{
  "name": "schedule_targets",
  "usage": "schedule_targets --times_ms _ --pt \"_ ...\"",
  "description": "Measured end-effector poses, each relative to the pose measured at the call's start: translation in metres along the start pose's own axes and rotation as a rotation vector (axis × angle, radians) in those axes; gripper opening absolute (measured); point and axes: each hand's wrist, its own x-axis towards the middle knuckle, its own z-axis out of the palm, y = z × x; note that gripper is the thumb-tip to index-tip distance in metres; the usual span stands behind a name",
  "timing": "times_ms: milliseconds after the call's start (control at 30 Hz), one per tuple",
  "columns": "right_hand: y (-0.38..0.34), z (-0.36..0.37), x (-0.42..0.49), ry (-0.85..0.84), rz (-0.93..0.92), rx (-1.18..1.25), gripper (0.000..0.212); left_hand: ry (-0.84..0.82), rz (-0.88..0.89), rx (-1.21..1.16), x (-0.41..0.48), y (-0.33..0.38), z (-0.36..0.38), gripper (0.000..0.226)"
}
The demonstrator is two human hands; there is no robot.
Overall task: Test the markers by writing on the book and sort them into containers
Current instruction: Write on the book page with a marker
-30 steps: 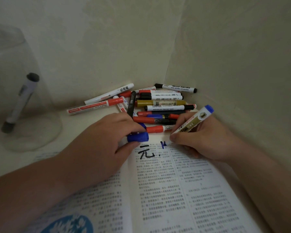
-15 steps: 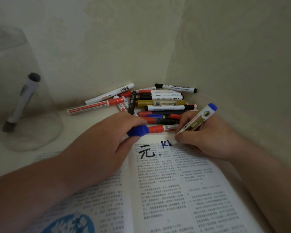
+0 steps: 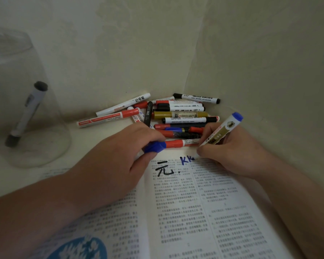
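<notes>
An open printed book (image 3: 185,212) lies in front of me. My right hand (image 3: 230,152) grips a white and gold marker with a blue end (image 3: 222,130), its tip down on the top margin beside fresh blue letters (image 3: 187,160). A black character (image 3: 165,170) is written to their left. My left hand (image 3: 118,157) rests on the book's left page and pinches the marker's blue cap (image 3: 154,146). A pile of several markers (image 3: 176,116) in red, black, gold and white lies in the corner behind the book.
A clear glass jar (image 3: 28,109) stands at the left with one black-capped white marker (image 3: 25,114) leaning inside. Walls (image 3: 260,71) close in behind and to the right of the pile.
My right hand has moved the marker rightward along the margin, adding more blue strokes. My left hand has turned the blue cap a little and stayed on the page.
</notes>
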Motion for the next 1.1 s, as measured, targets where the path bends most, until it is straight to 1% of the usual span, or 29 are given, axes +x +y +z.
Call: schedule_targets --times_ms 100,200,333,500,667,833,967,1100 --pt "-0.0040 0.0006 -0.0054 -0.053 -0.032 0.064 0.013 0.001 0.011 0.008 -0.0001 -0.0006 0.0005 0.028" --pt "-0.0075 0.0014 -0.0075 -0.076 -0.035 0.027 0.013 0.003 0.027 0.021 -0.0005 -0.0004 0.0003 0.029" --pt "-0.0051 -0.0006 -0.0045 -0.059 -0.007 0.001 0.016 0.002 0.033 0.015 -0.0005 -0.0013 0.0008 0.028" --pt "-0.0072 -0.0013 -0.0077 -0.140 -0.051 0.005 0.015 0.006 0.029 0.016 -0.0005 -0.0017 0.0011 0.029" --pt "-0.0065 -0.0032 -0.0076 -0.112 -0.046 -0.004 0.015 0.005 0.027 0.028 -0.0003 -0.0023 0.0015 0.030" --pt "-0.0083 -0.0036 -0.0094 -0.181 -0.074 -0.002 0.012 0.003 0.035 0.036 -0.0004 -0.0025 0.0010 0.030" --pt "-0.0069 -0.0036 -0.0094 -0.184 -0.063 -0.018 0.013 -0.001 0.038 0.046 -0.0007 -0.0024 0.0016 0.029" --pt "-0.0031 -0.0052 -0.0060 -0.126 -0.051 -0.015 0.018 0.005 0.039 0.040 -0.0005 -0.0036 0.0021 0.028"
